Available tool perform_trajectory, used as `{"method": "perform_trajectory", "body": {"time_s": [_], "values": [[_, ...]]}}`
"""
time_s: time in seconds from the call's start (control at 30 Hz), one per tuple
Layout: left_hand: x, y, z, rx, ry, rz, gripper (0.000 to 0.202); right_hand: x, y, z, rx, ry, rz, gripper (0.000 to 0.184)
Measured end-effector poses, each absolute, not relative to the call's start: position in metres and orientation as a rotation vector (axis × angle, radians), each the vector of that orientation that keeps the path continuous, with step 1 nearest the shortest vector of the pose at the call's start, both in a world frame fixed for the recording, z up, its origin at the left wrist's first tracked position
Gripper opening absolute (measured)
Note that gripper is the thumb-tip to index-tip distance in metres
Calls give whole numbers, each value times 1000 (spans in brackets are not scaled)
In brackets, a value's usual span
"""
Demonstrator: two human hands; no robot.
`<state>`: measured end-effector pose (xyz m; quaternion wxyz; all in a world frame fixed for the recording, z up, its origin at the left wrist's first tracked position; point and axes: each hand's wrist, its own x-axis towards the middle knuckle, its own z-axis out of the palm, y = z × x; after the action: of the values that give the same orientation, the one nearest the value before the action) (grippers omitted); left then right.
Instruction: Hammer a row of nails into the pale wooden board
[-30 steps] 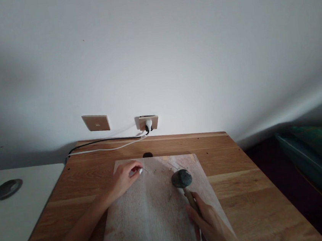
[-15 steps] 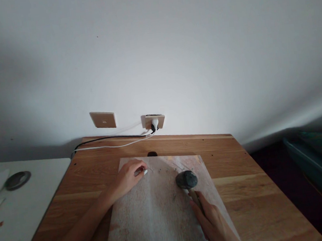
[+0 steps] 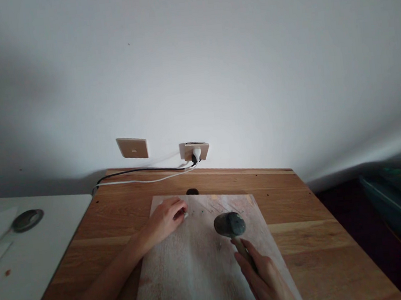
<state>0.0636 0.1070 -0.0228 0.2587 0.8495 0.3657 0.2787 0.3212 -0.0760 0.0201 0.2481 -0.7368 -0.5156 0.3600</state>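
Observation:
A pale, worn board (image 3: 185, 275) lies flat on the wooden table. Near its far left corner my left hand (image 3: 168, 219) rests with thumb and fingers pinched on a small whitish piece (image 3: 186, 214), too small to name. My right hand (image 3: 266, 276) is wrapped round the wooden handle of a rubber mallet (image 3: 230, 224). The mallet's dark head is over the board's right half. Several tiny nail-like bits (image 3: 202, 211) show in a row along the far part of the board. Another small bit (image 3: 220, 245) is below the mallet head.
The wooden tabletop (image 3: 320, 237) meets a white wall with a socket (image 3: 202, 150) and a blank plate (image 3: 133, 148). A black and a white cable (image 3: 142, 180) run along the back edge. On the white surface at left lies a roll of tape (image 3: 28, 220).
The mallet head has shifted slightly left relative to the board and looks a little larger. My left hand has turned slightly, still pinching. The whole view has moved a little.

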Motion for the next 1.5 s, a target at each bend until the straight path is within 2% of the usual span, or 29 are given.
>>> {"method": "perform_trajectory", "body": {"time_s": [0.2,0.33,0.67,1.17,1.5], "values": [[63,106,-23,2145,1051,744,28,297,-34,53,-1743,-1738,999,38],[62,106,-20,2089,981,752,37,279,-12,61,-1662,-1818,1071,32],[62,109,-39,2052,979,791,59,273,-4,36,-1716,-1885,1077,37],[61,110,-39,2143,962,940,56,271,-4,32,-1677,-1852,1060,35],[61,110,-36,2152,981,904,54,271,-8,36,-1665,-1838,1064,40]]}}
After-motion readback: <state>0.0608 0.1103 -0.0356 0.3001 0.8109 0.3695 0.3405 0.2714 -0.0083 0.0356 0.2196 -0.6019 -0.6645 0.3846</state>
